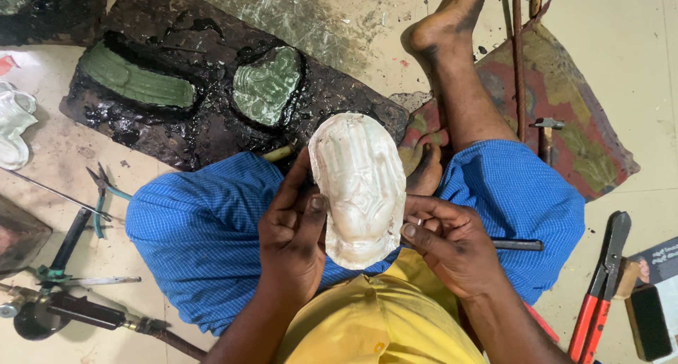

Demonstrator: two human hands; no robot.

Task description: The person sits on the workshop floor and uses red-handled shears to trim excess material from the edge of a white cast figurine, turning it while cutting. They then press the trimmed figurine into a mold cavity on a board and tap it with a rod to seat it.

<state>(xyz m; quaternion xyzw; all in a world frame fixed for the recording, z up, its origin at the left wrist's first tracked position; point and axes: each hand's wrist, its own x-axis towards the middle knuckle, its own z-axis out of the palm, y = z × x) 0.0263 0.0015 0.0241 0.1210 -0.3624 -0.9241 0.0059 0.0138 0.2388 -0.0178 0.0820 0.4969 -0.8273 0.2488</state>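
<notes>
An oval, silvery-white embossed metal piece (359, 187) is held upright over my lap. My left hand (293, 230) grips its left edge, thumb laid on the face. My right hand (452, 240) pinches its lower right edge with thumb and fingertips. I sit cross-legged in blue checked cloth (198, 223) and a yellow shirt (374, 321), one foot (452, 18) stretched ahead.
A black pitch-covered slab (212, 131) with two greenish metal reliefs (268, 85) lies ahead. Pliers (102, 194) and a torch with its hose (78, 311) lie at left. Red-handled snips (600, 286), a hammer (545, 134) and a worn mat (586, 124) are at right.
</notes>
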